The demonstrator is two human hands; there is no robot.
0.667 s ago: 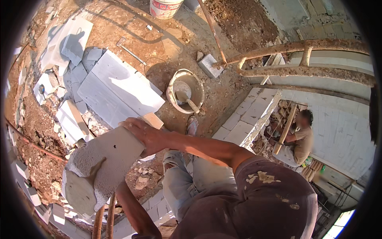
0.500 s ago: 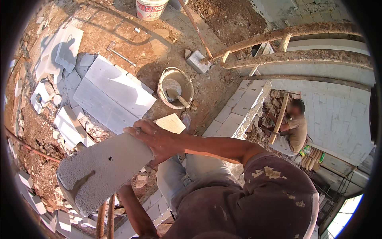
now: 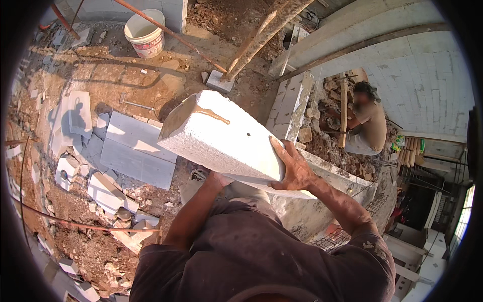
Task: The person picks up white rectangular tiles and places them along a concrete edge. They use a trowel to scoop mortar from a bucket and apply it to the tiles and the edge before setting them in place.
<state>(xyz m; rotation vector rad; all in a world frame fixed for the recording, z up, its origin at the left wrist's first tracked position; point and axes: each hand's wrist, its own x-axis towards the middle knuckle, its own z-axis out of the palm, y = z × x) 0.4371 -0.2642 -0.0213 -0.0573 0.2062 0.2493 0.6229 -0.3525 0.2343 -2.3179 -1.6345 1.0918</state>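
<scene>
A large pale concrete block [image 3: 231, 133] is held up in front of me, tilted, with a long brown groove at its upper end and a small dark hole in its face. My right hand [image 3: 293, 166] grips its lower right end, thumb and fingers spread over the edge. From below, my left hand [image 3: 220, 179] supports the block near its lower edge; its fingers are mostly hidden under it. White slabs [image 3: 133, 146] lie on the ground beyond my left arm.
A white bucket [image 3: 146, 38] stands far left of a small block [image 3: 220, 81] under slanted poles [image 3: 261, 38]. A hammer [image 3: 137, 104] lies by the slabs. To the right, a person [image 3: 365, 121] crouches by rubble, beyond a low block wall [image 3: 289, 103].
The block has swung from the lower left to the middle and turned, its grooved end now pointing up and away. My view has shifted, and the block now covers the bucket with the trowel.
</scene>
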